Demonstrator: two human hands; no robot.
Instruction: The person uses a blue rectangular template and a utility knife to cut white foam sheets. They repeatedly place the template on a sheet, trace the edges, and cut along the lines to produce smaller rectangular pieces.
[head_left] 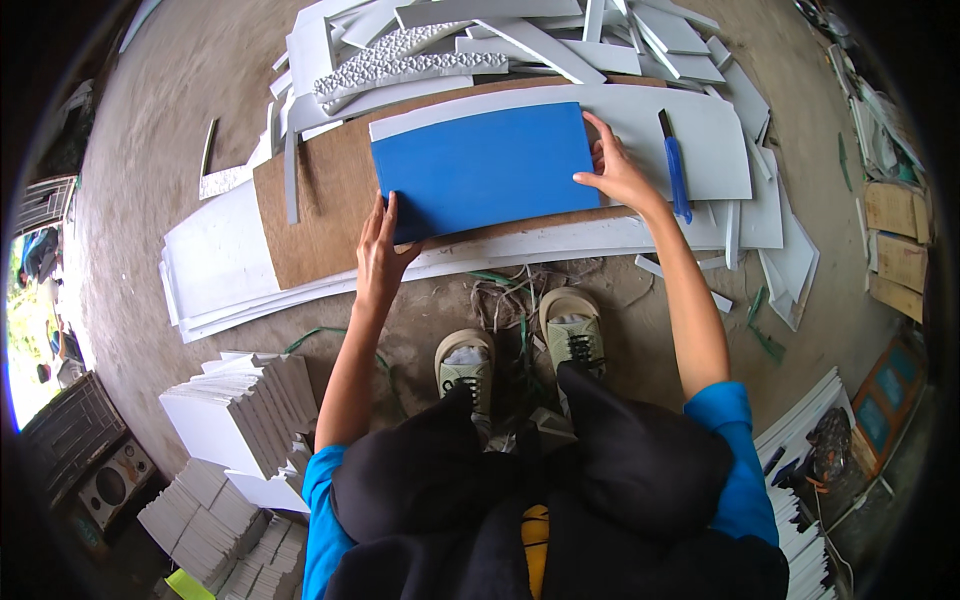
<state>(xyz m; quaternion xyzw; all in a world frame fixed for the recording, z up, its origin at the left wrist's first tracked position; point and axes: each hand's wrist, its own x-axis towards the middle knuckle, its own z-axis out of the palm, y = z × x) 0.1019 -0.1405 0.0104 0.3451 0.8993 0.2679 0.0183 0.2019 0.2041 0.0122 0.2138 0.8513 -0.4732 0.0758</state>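
Observation:
A blue rectangular board (485, 170) lies flat in front of me, over a white foam-like sheet (690, 130) and a brown wooden board (310, 190). My left hand (378, 255) holds its lower left corner, thumb along the near edge and fingers at the left side. At its right end, my right hand (620, 178) grips the edge, with the thumb on top and the other fingertips partly hidden behind it. Just right of that hand, a blue-handled utility knife (677, 170) with a dark blade rests on the white sheet.
Beyond the work surface lies a heap of white offcuts (530, 40), some bumpy. Stacks of cut white pieces (240, 410) stand at my lower left. Green strapping (765, 330) and scraps litter the floor by my shoes (572, 320). Wooden boxes (895, 240) line the right side.

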